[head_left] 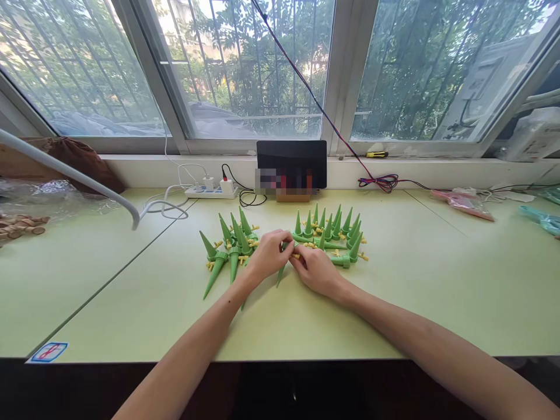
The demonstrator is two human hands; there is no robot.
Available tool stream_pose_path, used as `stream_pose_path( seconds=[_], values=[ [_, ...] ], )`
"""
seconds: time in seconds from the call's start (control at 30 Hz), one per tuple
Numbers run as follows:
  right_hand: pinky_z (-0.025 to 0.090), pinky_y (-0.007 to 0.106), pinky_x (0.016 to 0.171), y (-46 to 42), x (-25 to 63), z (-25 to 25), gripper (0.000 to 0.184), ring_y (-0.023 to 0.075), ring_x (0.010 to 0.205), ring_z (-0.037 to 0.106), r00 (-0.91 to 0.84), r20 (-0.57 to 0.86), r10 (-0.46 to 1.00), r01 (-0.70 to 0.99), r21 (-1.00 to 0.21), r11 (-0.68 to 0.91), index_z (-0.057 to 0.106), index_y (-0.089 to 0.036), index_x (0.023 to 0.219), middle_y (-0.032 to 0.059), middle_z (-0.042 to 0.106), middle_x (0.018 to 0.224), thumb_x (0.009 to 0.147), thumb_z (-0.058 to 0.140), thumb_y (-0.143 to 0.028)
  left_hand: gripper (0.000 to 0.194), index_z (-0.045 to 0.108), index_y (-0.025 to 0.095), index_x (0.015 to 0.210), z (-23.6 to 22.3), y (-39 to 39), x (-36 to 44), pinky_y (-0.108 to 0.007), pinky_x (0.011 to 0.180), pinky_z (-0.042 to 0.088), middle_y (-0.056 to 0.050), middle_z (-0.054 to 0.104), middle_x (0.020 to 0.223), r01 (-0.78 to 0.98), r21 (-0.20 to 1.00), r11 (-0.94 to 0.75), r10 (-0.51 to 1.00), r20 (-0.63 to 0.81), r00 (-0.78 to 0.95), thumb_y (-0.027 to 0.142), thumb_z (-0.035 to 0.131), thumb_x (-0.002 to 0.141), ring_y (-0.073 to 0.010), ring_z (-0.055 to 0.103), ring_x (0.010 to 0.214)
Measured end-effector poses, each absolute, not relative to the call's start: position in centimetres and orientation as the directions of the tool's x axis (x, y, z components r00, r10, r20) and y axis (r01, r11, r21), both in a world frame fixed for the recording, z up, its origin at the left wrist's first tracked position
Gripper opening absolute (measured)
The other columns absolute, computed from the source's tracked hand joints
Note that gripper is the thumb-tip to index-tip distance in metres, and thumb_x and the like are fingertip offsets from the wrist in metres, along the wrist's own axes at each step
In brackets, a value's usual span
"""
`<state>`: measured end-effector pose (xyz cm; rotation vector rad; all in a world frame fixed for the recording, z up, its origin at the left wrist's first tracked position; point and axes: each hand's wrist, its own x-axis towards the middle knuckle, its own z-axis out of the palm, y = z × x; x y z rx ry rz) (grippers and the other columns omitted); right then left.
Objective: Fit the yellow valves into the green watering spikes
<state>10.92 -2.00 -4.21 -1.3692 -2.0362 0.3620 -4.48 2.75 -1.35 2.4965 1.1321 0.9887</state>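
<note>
In the middle of the table, my left hand (270,252) is closed on a green plant watering spike (280,276), whose pointed end hangs down below the fingers. Close against it, my right hand (318,269) pinches a small yellow valve piece (296,255) at the top of that spike; the fingers hide most of the joint. To the left of my hands lie several green spikes (215,275) with yellow valves, some upright, some on their sides. Behind and to the right stands another group of green spikes (353,248), with yellow valves among them.
A tablet (291,160) leans on a brown stand at the window. Left of it are a power strip (212,192) with cables and a white curved arm (87,175). Bundled wires (382,182) and a pink bag (462,204) lie at the back right.
</note>
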Motion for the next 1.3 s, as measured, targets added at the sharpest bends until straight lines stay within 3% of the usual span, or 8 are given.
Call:
stream_pose_path(
  seconds=[0.27, 0.5, 0.8, 1.13, 1.3],
  values=[
    [0.030, 0.024, 0.057, -1.92, 11.00, -4.33, 0.011, 0.0145, 0.059, 0.049, -0.260, 0.376, 0.889, 0.711, -0.548, 0.440, 0.056, -0.019, 0.086, 0.0019, 0.061, 0.070, 0.094, 0.050, -0.022, 0.015, 0.058, 0.017, 0.071, -1.56, 2.81, -4.48, -0.026, 0.065, 0.039, 0.001, 0.059, 0.071, 0.583, 0.445, -0.680, 0.730, 0.484, 0.482, 0.015, 0.052, 0.085, -0.0121, 0.051, 0.064],
    [0.035, 0.024, 0.058, -1.91, 10.99, -4.41, 0.013, 0.0141, 0.058, 0.049, -0.213, 0.424, 0.880, 0.602, -0.653, 0.460, 0.059, -0.018, 0.089, 0.0000, 0.059, 0.067, 0.095, 0.049, -0.022, 0.014, 0.058, 0.017, 0.072, -1.34, 2.74, -4.41, -0.025, 0.060, 0.040, 0.000, 0.061, 0.071, 0.563, 0.474, -0.677, 0.728, 0.543, 0.418, 0.017, 0.054, 0.085, -0.0104, 0.049, 0.058],
    [0.038, 0.025, 0.057, -2.14, 10.94, -3.93, 0.026, 0.0126, 0.050, 0.049, -0.181, 0.387, 0.904, 0.509, -0.750, 0.423, 0.049, -0.020, 0.071, -0.0011, 0.058, 0.062, 0.096, 0.043, -0.023, 0.013, 0.058, 0.018, 0.071, -1.14, 2.59, -4.34, -0.024, 0.058, 0.039, 0.001, 0.059, 0.068, 0.552, 0.467, -0.691, 0.711, 0.578, 0.400, 0.018, 0.055, 0.084, -0.0096, 0.046, 0.055],
    [0.040, 0.026, 0.057, -1.97, 10.82, -3.98, 0.034, 0.0127, 0.046, 0.049, -0.175, 0.325, 0.929, 0.516, -0.774, 0.368, 0.052, -0.020, 0.073, -0.0010, 0.058, 0.056, 0.101, 0.035, -0.028, 0.014, 0.058, 0.018, 0.070, -1.00, 2.43, -4.33, -0.024, 0.058, 0.039, 0.001, 0.060, 0.067, 0.545, 0.463, -0.699, 0.701, 0.593, 0.396, 0.017, 0.056, 0.084, -0.0090, 0.045, 0.054],
    [0.038, 0.025, 0.055, -1.95, 10.87, -4.00, 0.032, 0.0129, 0.049, 0.049, -0.133, 0.375, 0.917, 0.505, -0.771, 0.388, 0.052, -0.020, 0.071, -0.0006, 0.059, 0.060, 0.099, 0.041, -0.033, 0.014, 0.059, 0.018, 0.071, -0.90, 2.46, -4.32, -0.024, 0.058, 0.040, 0.001, 0.061, 0.067, 0.551, 0.475, -0.686, 0.713, 0.588, 0.381, 0.019, 0.056, 0.084, -0.0095, 0.046, 0.054]
  ],
)
